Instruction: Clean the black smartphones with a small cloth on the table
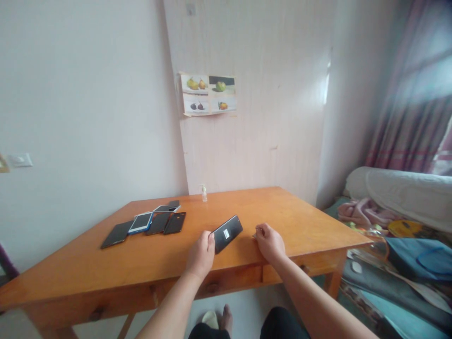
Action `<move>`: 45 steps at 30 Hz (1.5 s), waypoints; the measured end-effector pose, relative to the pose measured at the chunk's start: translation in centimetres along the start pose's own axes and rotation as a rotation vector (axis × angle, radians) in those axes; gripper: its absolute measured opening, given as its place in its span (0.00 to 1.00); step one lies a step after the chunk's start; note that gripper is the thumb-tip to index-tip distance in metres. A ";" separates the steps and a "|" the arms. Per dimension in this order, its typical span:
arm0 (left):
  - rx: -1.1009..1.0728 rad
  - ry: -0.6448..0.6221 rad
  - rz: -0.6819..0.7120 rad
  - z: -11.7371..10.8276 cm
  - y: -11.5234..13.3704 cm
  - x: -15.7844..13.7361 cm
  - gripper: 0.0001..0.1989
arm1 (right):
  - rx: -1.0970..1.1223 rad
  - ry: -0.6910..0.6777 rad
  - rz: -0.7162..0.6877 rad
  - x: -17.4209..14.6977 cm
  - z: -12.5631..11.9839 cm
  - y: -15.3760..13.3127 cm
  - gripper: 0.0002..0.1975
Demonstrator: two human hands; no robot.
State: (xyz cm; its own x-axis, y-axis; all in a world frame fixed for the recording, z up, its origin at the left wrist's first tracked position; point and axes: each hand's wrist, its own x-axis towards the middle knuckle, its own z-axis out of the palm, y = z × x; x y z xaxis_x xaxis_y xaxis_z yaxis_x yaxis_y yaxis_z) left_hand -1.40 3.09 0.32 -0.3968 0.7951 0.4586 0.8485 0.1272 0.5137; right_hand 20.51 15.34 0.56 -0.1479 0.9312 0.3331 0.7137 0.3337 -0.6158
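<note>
My left hand (202,254) is closed around the lower left end of a black smartphone (231,230), which it holds tilted above the table. A small white patch shows on the phone's dark face. To the right of the phone, my right hand (270,241) is closed in a pinch near the tabletop. Something small and pale pokes out at its fingertips, too small to name. The two hands are apart, and the right one does not touch the phone.
On the left of the wooden table (296,216) lie several phones and tablets, among them a blue-edged tablet (141,222) and a black tablet (116,234). A small clear pump bottle (204,193) stands at the back edge. A bed with folded cloths (416,254) is on the right.
</note>
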 end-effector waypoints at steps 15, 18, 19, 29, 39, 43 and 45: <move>-0.032 -0.095 -0.177 0.4 0.3 1.2 0.27 | -0.055 -0.021 -0.040 -0.2 -0.4 -0.3 0.13; 0.033 -0.117 -0.150 0.1 0.7 0.9 0.31 | -0.056 -0.021 -0.043 -0.3 -0.5 -0.4 0.13; 0.055 -0.121 -0.137 0.0 0.9 0.9 0.30 | -0.056 -0.022 -0.044 -0.3 -0.5 -0.4 0.13; 0.208 -0.108 -0.034 -0.3 1.7 0.7 0.23 | -0.059 -0.041 -0.034 -0.4 -0.9 -0.6 0.13; 0.240 -0.123 -0.033 -0.5 1.7 0.5 0.23 | -0.048 -0.044 -0.020 -0.1 -0.6 -0.4 0.11; 0.231 -0.133 -0.022 -0.6 1.8 0.2 0.22 | -0.024 -0.034 -0.020 0.1 -0.4 -0.1 0.13; 0.219 -0.141 -0.008 -0.7 1.8 0.1 0.22 | -0.006 -0.024 -0.018 0.2 -0.4 0.1 0.13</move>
State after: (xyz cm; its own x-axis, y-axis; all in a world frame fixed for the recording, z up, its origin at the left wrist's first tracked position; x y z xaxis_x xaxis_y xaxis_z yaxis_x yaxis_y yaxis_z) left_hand -0.14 2.96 1.76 -0.3645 0.8663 0.3416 0.9070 0.2471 0.3411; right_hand 20.84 15.49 0.89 -0.1772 0.9284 0.3267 0.7150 0.3496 -0.6055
